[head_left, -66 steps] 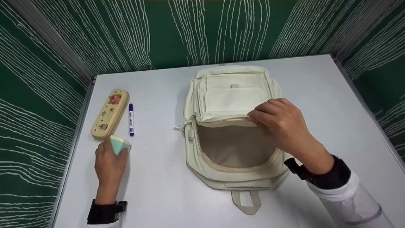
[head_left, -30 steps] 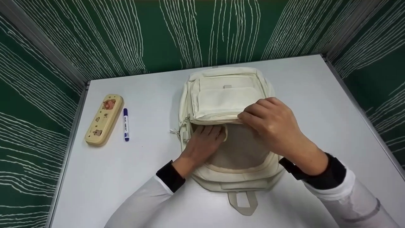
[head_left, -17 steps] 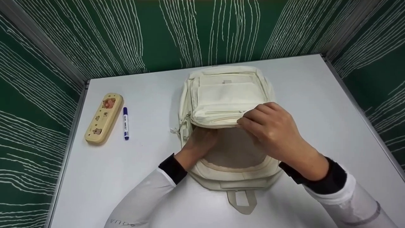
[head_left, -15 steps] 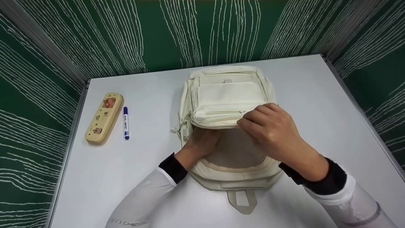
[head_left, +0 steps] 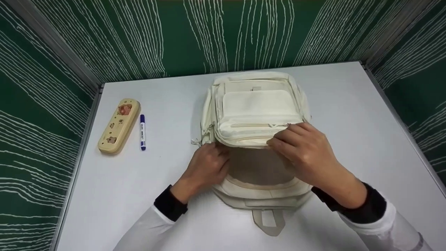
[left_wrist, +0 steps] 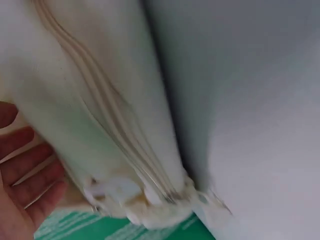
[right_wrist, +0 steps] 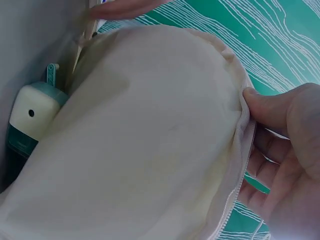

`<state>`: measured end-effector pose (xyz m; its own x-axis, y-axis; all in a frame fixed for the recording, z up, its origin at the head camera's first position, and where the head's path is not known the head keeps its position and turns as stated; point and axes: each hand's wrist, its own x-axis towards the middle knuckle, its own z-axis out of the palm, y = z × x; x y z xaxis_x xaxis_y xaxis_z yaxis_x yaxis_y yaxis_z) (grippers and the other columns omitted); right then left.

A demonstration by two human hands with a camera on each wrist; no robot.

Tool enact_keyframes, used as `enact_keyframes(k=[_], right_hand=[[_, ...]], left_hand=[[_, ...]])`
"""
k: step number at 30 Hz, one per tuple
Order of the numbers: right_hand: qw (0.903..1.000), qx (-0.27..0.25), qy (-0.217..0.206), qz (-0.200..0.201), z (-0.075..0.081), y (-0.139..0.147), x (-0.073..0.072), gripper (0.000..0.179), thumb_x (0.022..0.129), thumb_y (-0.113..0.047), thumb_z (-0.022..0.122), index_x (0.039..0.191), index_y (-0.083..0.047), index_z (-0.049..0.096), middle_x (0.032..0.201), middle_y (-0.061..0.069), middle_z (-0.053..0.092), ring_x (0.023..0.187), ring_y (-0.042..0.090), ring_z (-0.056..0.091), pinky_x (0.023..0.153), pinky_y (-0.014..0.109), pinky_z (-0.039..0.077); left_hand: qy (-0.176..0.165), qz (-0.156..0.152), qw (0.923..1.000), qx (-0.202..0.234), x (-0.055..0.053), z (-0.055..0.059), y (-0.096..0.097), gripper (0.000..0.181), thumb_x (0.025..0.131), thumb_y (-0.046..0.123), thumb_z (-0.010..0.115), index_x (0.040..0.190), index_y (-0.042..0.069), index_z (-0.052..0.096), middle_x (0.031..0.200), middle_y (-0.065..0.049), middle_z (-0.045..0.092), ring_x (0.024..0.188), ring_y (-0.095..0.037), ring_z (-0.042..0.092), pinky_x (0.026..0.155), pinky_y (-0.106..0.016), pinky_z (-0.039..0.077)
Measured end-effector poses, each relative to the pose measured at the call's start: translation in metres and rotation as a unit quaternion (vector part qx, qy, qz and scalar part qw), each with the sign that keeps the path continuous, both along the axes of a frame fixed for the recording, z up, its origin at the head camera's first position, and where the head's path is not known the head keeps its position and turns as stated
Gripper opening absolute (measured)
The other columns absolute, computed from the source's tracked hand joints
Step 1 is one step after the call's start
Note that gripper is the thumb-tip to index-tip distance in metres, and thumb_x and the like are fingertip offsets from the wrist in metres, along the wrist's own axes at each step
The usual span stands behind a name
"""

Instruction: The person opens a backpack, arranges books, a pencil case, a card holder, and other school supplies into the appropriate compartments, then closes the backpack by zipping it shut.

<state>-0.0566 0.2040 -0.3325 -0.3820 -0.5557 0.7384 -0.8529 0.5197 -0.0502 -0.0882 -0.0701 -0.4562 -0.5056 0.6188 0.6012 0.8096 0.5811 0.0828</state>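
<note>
A cream backpack (head_left: pixel 259 103) lies on the table with its main compartment unzipped. My right hand (head_left: pixel 305 151) pinches the edge of the backpack's front flap (right_wrist: pixel 160 125) between thumb and fingers and holds it up. My left hand (head_left: pixel 205 165) is at the left side of the opening, its fingertips partly hidden under the flap. In the left wrist view its fingers (left_wrist: pixel 30 162) are loosely bent, with nothing seen in them. Inside the bag, in the right wrist view, sits a cream and teal pencil sharpener (right_wrist: pixel 35 110) with a crank.
A yellow pencil case (head_left: pixel 119 126) with animal pictures lies at the left of the white table (head_left: pixel 167 104). Beside it is a blue-capped marker (head_left: pixel 143 132). A carry strap (head_left: pixel 268 223) extends from the backpack toward the front. Green walls surround the table.
My left hand carried the pencil sharpener from beside the pencil case into the backpack, let go of it, and drew back to the opening's left side. My right hand lowered the flap slightly.
</note>
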Motion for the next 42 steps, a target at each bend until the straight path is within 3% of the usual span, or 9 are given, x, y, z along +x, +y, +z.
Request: enact_keyframes(k=[6, 10, 13, 15, 19, 22, 28, 36, 42], right_hand=[[0.9999, -0.006, 0.013, -0.004, -0.015, 0.005, 0.015, 0.028, 0.107, -0.009, 0.055, 0.089, -0.002, 0.075, 0.081, 0.008, 0.068, 0.068, 0.028, 0.060, 0.063, 0.042, 0.044], [0.9999, -0.006, 0.011, -0.009, -0.021, 0.007, 0.021, 0.030, 0.109, -0.013, 0.055, 0.088, -0.002, 0.074, 0.081, 0.007, 0.068, 0.068, 0.027, 0.060, 0.063, 0.042, 0.045], [0.9999, -0.006, 0.010, -0.010, -0.025, 0.007, 0.024, 0.030, 0.108, -0.013, 0.056, 0.087, -0.003, 0.074, 0.081, 0.007, 0.068, 0.068, 0.026, 0.061, 0.062, 0.042, 0.045], [0.9999, -0.005, 0.011, -0.008, -0.028, 0.006, 0.026, 0.030, 0.108, -0.012, 0.055, 0.087, -0.003, 0.074, 0.081, 0.007, 0.068, 0.068, 0.026, 0.061, 0.062, 0.042, 0.046], [0.9999, 0.000, 0.011, -0.006, -0.034, 0.004, 0.029, 0.029, 0.108, -0.010, 0.055, 0.086, -0.004, 0.074, 0.081, 0.006, 0.068, 0.068, 0.025, 0.061, 0.062, 0.041, 0.047], [0.9999, 0.003, 0.011, -0.006, -0.038, 0.002, 0.032, 0.030, 0.108, -0.009, 0.054, 0.086, -0.005, 0.074, 0.081, 0.005, 0.067, 0.068, 0.024, 0.061, 0.062, 0.041, 0.048], [0.9999, 0.014, 0.008, -0.003, -0.043, 0.000, 0.036, 0.031, 0.109, -0.009, 0.052, 0.087, -0.007, 0.074, 0.083, 0.004, 0.067, 0.068, 0.023, 0.061, 0.063, 0.039, 0.048], [0.9997, 0.022, 0.009, 0.002, -0.046, -0.002, 0.037, 0.030, 0.108, -0.007, 0.052, 0.087, -0.008, 0.073, 0.082, 0.003, 0.067, 0.069, 0.022, 0.060, 0.063, 0.038, 0.047], [0.9996, 0.025, 0.008, 0.009, -0.045, -0.004, 0.036, 0.030, 0.108, -0.009, 0.053, 0.088, -0.008, 0.074, 0.083, 0.003, 0.067, 0.070, 0.022, 0.061, 0.064, 0.038, 0.048]], left_hand=[[0.039, 0.065, 0.9965, 0.035, -0.005, -0.005, -0.058, 0.008, 0.083, 0.004, 0.069, 0.077, 0.005, 0.073, 0.078, -0.006, 0.070, 0.069, -0.025, 0.061, 0.060, -0.036, 0.049], [0.037, 0.177, 0.9826, 0.042, -0.024, -0.011, -0.102, 0.008, 0.085, 0.003, 0.070, 0.088, -0.002, 0.076, 0.091, -0.017, 0.074, 0.079, -0.033, 0.068, 0.070, -0.043, 0.056], [-0.007, 0.294, 0.9556, 0.022, -0.035, -0.018, -0.134, 0.032, 0.092, 0.011, 0.070, 0.118, -0.008, 0.072, 0.123, -0.027, 0.069, 0.110, -0.044, 0.066, 0.095, -0.054, 0.053], [-0.063, 0.359, 0.9313, 0.009, -0.040, -0.021, -0.154, 0.049, 0.097, 0.019, 0.067, 0.138, -0.007, 0.061, 0.146, -0.031, 0.054, 0.133, -0.049, 0.052, 0.112, -0.060, 0.039], [-0.170, 0.434, 0.8848, 0.000, -0.047, -0.025, -0.188, 0.071, 0.101, 0.032, 0.062, 0.158, -0.003, 0.038, 0.166, -0.033, 0.023, 0.153, -0.053, 0.021, 0.124, -0.064, 0.010], [-0.223, 0.458, 0.8607, -0.007, -0.052, -0.026, -0.207, 0.080, 0.102, 0.039, 0.058, 0.163, -0.003, 0.025, 0.169, -0.034, 0.007, 0.155, -0.055, 0.006, 0.124, -0.065, -0.002], [-0.292, 0.484, 0.8248, -0.023, -0.059, -0.028, -0.234, 0.092, 0.102, 0.048, 0.054, 0.165, -0.002, 0.011, 0.168, -0.035, -0.005, 0.154, -0.058, -0.004, 0.121, -0.069, -0.007], [-0.346, 0.482, 0.8042, -0.032, -0.063, -0.033, -0.248, 0.098, 0.102, 0.053, 0.053, 0.164, -0.004, 0.005, 0.166, -0.040, -0.006, 0.151, -0.063, -0.003, 0.119, -0.073, -0.005], [-0.349, 0.483, 0.8025, -0.017, -0.060, -0.035, -0.252, 0.081, 0.103, 0.021, 0.055, 0.164, -0.006, 0.009, 0.160, -0.046, 0.008, 0.142, -0.064, 0.019, 0.115, -0.072, 0.016]])
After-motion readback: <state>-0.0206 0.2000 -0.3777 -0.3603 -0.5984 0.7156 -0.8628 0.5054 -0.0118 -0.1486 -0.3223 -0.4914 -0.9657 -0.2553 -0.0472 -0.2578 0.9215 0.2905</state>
